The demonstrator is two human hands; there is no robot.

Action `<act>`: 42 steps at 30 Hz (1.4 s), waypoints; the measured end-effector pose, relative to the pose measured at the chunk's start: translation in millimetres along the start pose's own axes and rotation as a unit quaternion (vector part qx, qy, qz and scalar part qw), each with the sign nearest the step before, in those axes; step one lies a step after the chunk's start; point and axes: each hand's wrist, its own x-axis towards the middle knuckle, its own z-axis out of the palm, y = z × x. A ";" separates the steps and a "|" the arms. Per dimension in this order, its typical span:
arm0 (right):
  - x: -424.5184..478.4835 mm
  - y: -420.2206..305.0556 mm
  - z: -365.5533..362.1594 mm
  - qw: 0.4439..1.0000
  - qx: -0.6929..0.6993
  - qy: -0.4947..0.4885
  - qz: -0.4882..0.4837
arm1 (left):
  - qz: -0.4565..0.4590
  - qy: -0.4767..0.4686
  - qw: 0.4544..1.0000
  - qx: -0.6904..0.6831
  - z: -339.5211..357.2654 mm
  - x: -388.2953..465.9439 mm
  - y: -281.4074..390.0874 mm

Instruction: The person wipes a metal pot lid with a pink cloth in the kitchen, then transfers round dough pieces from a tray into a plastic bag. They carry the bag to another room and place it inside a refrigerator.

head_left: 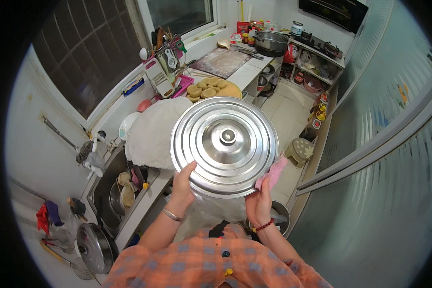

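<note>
A large round metal pot lid [187, 151] with ringed ridges and a knob on top is held up in front of my body. My left hand [183, 188] grips its near left rim, thumb on top. My right hand [260, 203] holds the near right rim and has a pink cloth [273, 172] pressed against the edge. Behind the lid's left side lies a white cloth [153, 133] over something rounded on the counter. Just beyond the lid, several round flat dough pieces [208, 93] rest on a round wooden board [234, 90], which the lid partly hides.
At left is a sink [106, 194] with a metal bowl and rags inside. A floured board [219, 62] and a steamer pot [271, 43] stand further along the counter, before a gas stove [318, 45]. Frosted glass doors [374, 172] line the right, near a small stool [299, 149].
</note>
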 end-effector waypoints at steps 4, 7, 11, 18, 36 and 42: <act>-17.1 -19.1 -19.9 0.991 -0.133 -0.012 -0.001 | -0.063 -0.006 0.997 -0.045 -22.3 4.0 2.7; -14.8 -25.7 -31.6 0.998 -0.063 -0.007 -0.006 | -0.039 -0.021 0.999 -0.014 -11.4 -5.0 -1.8; 16.0 -54.6 -53.2 0.999 0.019 0.029 -0.040 | -0.064 -0.059 0.996 -0.030 -16.9 -10.1 9.1; 17.4 -49.1 -67.2 0.984 -0.158 0.077 0.013 | -0.273 -0.127 0.945 -0.130 -28.8 -15.9 -30.2; 3.2 -59.0 -105.3 0.650 -0.753 -0.085 -0.060 | -0.362 -0.049 0.922 -0.127 -54.9 -9.3 -61.9; -2.8 -9.2 -84.9 0.867 -0.496 -0.021 0.043 | -0.382 -0.066 0.911 -0.141 -60.5 -11.0 -64.9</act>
